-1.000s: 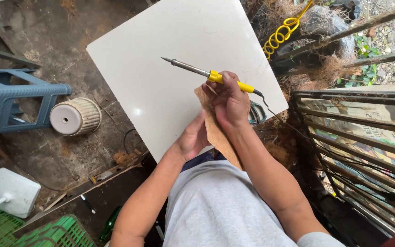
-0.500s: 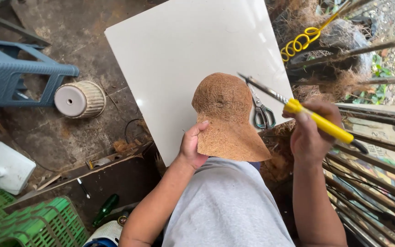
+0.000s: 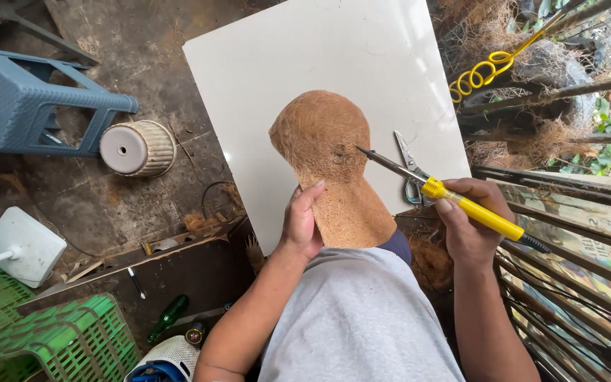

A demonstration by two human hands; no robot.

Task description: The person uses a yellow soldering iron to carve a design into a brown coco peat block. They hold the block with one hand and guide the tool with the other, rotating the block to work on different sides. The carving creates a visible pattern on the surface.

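Note:
A brown fibrous piece (image 3: 330, 163), rounded at the top and flared at the bottom, stands in front of a white board (image 3: 319, 64). My left hand (image 3: 301, 223) grips its lower left edge. My right hand (image 3: 469, 226) holds a yellow-handled tool (image 3: 454, 199) with a thin metal shaft. The tool's tip touches the piece's right side, near its middle. A pair of scissors (image 3: 410, 170) lies on the board just behind the tool.
A blue plastic stool (image 3: 30, 106) and a tipped white pot (image 3: 138, 148) lie at the left. Green crates (image 3: 44, 339) and a green bottle (image 3: 167, 317) sit at the lower left. A yellow coiled cord (image 3: 482, 71) hangs at the upper right; metal bars (image 3: 567, 233) run along the right.
The fibrous piece turned from edge-on to face me and rose higher. My right hand swung the tool out to the right, then brought its tip back onto the piece.

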